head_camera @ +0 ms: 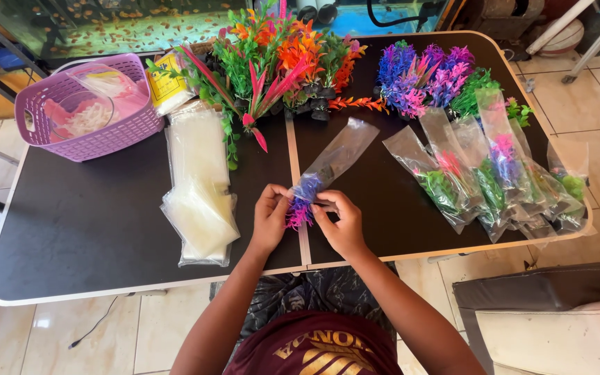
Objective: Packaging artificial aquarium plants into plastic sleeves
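Purple-blue plastic plant point(302, 201) sits half out of its clear bag point(338, 154) at table point(92, 229) front edge; left hand point(270, 217) & right hand point(340, 221) fingers pinch it. Fronds could snag/tear the film if forced. Further back: filled bags point(487, 187) w/ plants, lilac basket point(88, 104) w/ clear packets.

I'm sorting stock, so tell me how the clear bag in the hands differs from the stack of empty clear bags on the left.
The clear plastic bag in the hands has a purple plastic plant going into its mouth; the stack of empty clear bags holds nothing. The left hand and right hand grip the first; the stack lies untouched. Both lie on the black table.
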